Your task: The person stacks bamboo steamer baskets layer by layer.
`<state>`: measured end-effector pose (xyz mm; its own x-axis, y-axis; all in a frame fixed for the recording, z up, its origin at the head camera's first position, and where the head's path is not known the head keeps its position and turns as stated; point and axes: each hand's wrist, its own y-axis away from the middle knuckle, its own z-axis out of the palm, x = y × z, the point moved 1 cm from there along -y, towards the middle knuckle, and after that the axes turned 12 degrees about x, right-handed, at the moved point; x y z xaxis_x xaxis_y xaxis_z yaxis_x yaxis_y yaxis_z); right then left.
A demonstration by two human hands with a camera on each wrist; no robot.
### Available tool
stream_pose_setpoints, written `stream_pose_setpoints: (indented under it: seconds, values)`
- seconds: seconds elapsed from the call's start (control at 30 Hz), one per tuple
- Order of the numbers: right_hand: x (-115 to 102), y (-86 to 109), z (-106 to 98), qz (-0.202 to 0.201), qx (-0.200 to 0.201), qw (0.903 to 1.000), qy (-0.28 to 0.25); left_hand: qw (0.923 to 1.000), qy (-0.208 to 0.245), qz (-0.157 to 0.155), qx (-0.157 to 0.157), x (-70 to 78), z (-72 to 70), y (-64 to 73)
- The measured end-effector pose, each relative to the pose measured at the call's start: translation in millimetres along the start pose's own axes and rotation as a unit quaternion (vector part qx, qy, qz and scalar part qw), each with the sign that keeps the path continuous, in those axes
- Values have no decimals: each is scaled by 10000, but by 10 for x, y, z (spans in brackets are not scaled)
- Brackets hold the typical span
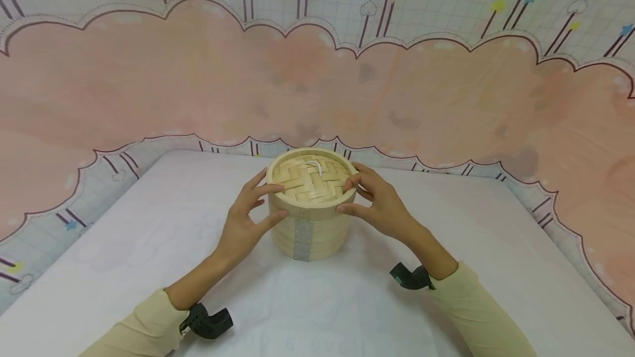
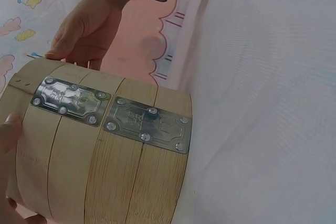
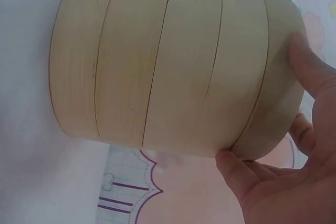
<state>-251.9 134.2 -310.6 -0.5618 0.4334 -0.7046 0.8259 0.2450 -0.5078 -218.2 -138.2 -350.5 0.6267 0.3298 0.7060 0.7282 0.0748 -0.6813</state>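
A round bamboo steamer (image 1: 329, 238) stands upright on the white-covered table, topped by a lid (image 1: 310, 194) with a woven centre and a small white loop. My left hand (image 1: 242, 219) grips the lid's rim from the left, thumb against the side and fingertips over the edge. On the opposite side my right hand (image 1: 384, 208) holds the same rim, its thumb (image 3: 310, 66) on the lid's band. Riveted metal plates (image 2: 147, 124) join the steamer's bands at the front. The lid sits on the body; what is inside stays hidden.
White cloth (image 1: 149, 225) covers the table around the steamer. Behind it hangs a backdrop (image 1: 317, 87) with pink cloud shapes and drawn stars and hearts. A dark wrist camera (image 1: 210, 321) is strapped to the left wrist, another dark camera (image 1: 412, 276) to the right.
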Motion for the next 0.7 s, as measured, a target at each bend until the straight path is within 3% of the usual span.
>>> stream_pose_setpoints:
  seconds: [0.23, 0.5, 0.6, 0.7]
  values:
    - [7, -25, 9, 27, -124, 9999, 49, 10000, 80, -34, -20, 253, -48, -20]
    - [-3, -42, -28, -267, -324, 9990, 150, 9999, -37, -68, -75, -13, -77, -48]
    - [-25, -15, -87, -338, -381, 9984, 247, 9996, -158, -77, -224, -43, -119, -48]
    - [-56, 36, -211, -348, -338, 9975, 512, 9984, -387, 119, -390, -12, -231, -101]
